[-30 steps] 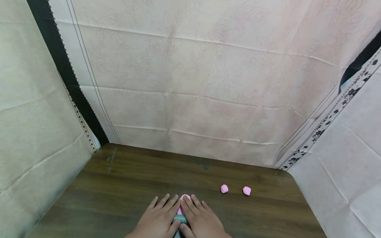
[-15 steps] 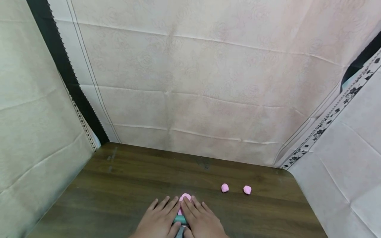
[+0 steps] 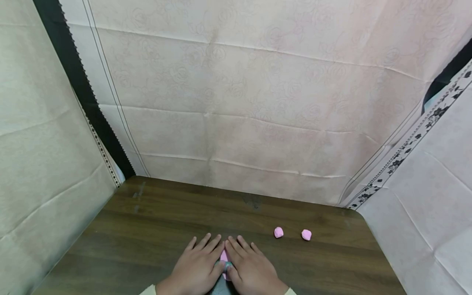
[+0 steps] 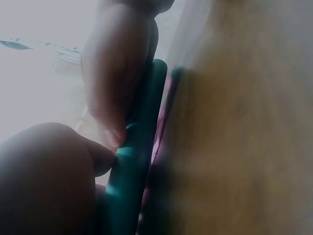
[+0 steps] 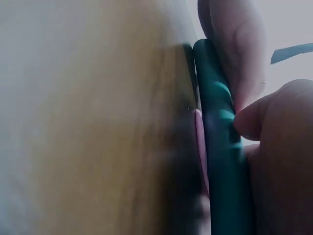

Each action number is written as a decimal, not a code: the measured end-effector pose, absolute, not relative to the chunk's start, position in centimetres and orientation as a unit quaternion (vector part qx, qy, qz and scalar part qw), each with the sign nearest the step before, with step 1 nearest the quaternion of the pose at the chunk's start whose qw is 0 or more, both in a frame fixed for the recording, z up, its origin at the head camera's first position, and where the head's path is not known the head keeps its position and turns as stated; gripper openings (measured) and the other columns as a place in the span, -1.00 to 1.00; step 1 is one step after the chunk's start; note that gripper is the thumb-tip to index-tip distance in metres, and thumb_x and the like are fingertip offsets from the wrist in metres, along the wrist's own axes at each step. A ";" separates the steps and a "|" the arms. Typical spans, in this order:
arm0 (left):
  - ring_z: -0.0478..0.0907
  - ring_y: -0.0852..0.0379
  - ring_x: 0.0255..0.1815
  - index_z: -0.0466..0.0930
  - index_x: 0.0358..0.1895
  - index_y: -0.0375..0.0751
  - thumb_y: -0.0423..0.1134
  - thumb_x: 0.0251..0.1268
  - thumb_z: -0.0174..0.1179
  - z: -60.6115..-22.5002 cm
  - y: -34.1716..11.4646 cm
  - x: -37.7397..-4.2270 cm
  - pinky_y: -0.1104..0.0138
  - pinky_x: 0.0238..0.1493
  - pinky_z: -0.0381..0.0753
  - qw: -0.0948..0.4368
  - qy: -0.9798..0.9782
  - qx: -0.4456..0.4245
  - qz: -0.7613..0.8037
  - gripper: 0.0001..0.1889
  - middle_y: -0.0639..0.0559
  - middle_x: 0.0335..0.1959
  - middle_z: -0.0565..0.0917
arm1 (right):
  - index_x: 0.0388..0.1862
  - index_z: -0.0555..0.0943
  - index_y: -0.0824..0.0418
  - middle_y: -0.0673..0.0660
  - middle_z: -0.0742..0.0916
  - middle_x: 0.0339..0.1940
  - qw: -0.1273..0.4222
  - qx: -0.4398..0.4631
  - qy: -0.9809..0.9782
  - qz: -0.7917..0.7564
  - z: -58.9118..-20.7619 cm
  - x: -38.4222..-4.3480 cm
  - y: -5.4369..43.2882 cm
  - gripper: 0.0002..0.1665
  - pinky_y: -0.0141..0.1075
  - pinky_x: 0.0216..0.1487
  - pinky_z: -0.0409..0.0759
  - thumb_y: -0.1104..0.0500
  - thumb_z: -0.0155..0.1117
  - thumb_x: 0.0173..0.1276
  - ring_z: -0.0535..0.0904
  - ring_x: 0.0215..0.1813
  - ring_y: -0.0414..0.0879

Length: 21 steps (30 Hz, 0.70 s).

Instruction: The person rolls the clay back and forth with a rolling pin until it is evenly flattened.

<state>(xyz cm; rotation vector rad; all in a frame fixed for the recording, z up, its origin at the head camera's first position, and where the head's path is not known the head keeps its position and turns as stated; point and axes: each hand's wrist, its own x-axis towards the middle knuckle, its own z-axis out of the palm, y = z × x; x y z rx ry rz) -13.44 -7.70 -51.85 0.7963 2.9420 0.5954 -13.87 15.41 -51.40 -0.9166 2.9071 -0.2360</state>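
Plainly, both hands lie over a green rod

On my head view, the left hand [image 3: 197,264] and the right hand [image 3: 254,266] lie side by side, backs up, with the green rod [image 3: 228,266] running crosswise beneath them. I see the fingers straight, slightly fanned and pointing away from the person, not wrapped round the rod; the index fingertips nearly meet, and the thumbs angle inward. A thin pink piece [image 3: 224,256] shows in the gap between the hands. My right wrist view puts it between the rod and the wooden counter [image 3: 166,213], and both wrist views catch a thumb close against the rod. Well apart, to the right and farther back, I have two pink lumps [image 3: 278,232] near each other. Creased pale cloth [image 3: 236,98] hangs behind the counter.
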 end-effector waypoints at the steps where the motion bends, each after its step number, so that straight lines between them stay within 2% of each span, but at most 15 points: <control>1: 0.29 -0.31 0.81 0.47 0.71 -0.03 0.29 0.86 -0.18 -51.9 -7.7 -13.6 -0.49 0.67 0.22 0.015 0.947 0.254 0.193 -0.31 -0.05 0.79 0.39 | 0.88 0.25 0.02 0.02 0.32 0.88 0.039 -0.298 0.950 -0.080 -51.4 -13.9 15.4 -0.21 0.34 0.68 0.42 -0.29 -0.34 0.90 0.24 0.87 0.12; 7: 0.26 -0.29 0.83 0.47 0.72 0.00 0.26 0.87 -0.17 -52.1 -7.5 -14.4 -0.46 0.70 0.20 0.007 0.950 0.242 0.197 -0.34 -0.04 0.80 0.37 | 0.89 0.22 -0.01 -0.01 0.28 0.89 0.035 -0.286 0.954 -0.086 -51.3 -14.6 15.2 -0.17 0.31 0.74 0.34 -0.35 -0.45 0.89 0.18 0.90 0.08; 15: 0.19 -0.30 0.85 0.43 0.74 -0.01 0.22 0.88 -0.17 -52.1 -7.3 -15.8 -0.47 0.72 0.14 0.011 0.952 0.231 0.201 -0.35 -0.08 0.81 0.34 | 0.88 0.23 0.04 0.01 0.29 0.90 0.021 -0.278 0.957 -0.083 -51.4 -16.0 15.2 -0.16 0.26 0.76 0.33 -0.33 -0.43 0.90 0.20 0.89 0.08; 21: 0.12 -0.31 0.88 0.41 0.75 -0.04 0.23 0.89 -0.18 -52.2 -7.3 -17.1 -0.48 0.73 0.10 0.022 0.953 0.224 0.205 -0.33 -0.09 0.83 0.29 | 0.88 0.23 0.06 0.03 0.29 0.90 0.031 -0.270 0.958 -0.095 -51.2 -17.3 15.1 -0.14 0.27 0.77 0.30 -0.36 -0.44 0.89 0.19 0.90 0.08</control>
